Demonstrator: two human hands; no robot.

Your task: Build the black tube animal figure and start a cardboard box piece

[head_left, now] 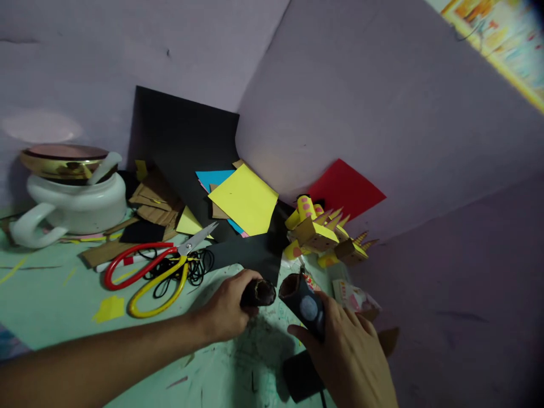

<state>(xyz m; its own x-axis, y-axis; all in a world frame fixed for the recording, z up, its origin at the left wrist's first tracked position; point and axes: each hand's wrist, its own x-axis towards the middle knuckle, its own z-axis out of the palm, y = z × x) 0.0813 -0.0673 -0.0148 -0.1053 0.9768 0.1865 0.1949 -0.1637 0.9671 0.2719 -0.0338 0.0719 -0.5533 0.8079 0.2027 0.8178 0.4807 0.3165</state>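
Observation:
My left hand [227, 309] grips a short dark paper-covered tube [260, 292] low over the pale green table [55, 294]. My right hand [352, 357] holds a second dark tube [304, 303] with a pale round spot on its side, its open end tilted up to the left. The two tube ends sit close together, a small gap between them. A black flat object [300, 377] lies under my right wrist.
Red-and-yellow-handled scissors [157, 266] lie on a black cord to the left. Yellow, blue, red [346, 190] and black paper sheets lean in the wall corner. A yellow cardboard spiked figure [325, 235] stands behind the tubes. A white pot [72, 198] sits far left beside cardboard scraps.

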